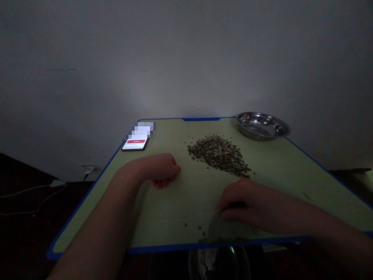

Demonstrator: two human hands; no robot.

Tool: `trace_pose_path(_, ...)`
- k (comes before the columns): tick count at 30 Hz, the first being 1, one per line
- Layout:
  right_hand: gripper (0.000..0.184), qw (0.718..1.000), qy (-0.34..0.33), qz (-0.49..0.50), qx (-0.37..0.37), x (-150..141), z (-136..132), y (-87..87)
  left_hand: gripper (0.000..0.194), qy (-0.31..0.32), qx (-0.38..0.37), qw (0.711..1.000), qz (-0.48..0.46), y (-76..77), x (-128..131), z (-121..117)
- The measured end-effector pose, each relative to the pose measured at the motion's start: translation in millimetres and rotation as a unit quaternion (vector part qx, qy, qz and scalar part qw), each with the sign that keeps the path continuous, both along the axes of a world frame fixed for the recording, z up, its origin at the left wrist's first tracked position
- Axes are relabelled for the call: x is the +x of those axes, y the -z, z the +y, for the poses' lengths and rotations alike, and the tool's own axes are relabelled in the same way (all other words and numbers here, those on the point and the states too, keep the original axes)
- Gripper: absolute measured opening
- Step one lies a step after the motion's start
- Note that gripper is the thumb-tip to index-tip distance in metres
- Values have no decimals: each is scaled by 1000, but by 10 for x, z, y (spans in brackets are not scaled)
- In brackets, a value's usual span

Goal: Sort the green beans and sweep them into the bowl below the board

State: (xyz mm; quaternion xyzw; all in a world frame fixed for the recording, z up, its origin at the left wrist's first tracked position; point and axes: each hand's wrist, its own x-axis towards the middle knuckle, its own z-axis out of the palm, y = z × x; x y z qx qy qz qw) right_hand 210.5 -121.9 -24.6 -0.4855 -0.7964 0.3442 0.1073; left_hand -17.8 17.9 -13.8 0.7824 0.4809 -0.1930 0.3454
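Note:
My left hand (164, 169) is closed in a fist over the table, left of the pile; whatever its fingers hold, if anything, is hidden. A loose pile of small dark seeds or beans (218, 153) is spread across the middle of the table. Nearer to me, my right hand (240, 202) pinches the rim of a clear round dish or lid (214, 229), tilted at the front edge. A few seeds lie beside and behind this clear piece. Below the edge sits a see-through round bowl (220, 264), partly in view, its dark contents unclear.
A shallow steel bowl (262, 126) stands at the back right corner. At the back left lies a lit phone (136, 138). The pale table (169, 210) has a blue rim, with a wall behind it. A plug and white cables (58, 183) are at the left.

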Motion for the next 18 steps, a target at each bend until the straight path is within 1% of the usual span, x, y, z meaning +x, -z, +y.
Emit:
trace_pose_path(4, 17, 1000, -3, 0, -11, 13, -10, 0, 20, 3, 4, 1000, 3, -30, 13, -20)
trace_pose_path(8, 15, 1000, -2, 4, -14, 16, -16, 4, 19, -1, 5, 1000, 4, -62, 38, -43)
trace_pose_path(12, 18, 1000, -2, 2, -19, 12, -41, -4, 17, -13, -1, 1000, 9, -75, 55, -55)
trace_pose_path(15, 16, 1000, 8, -4, -18, 28, -59, -32, 17, -17, -6, 1000, 6, -73, 53, -57)
trace_pose_path(18, 16, 999, 32, -4, -8, 30, -41, -96, 18, -11, -5, 1000, 3, -67, 46, -54)
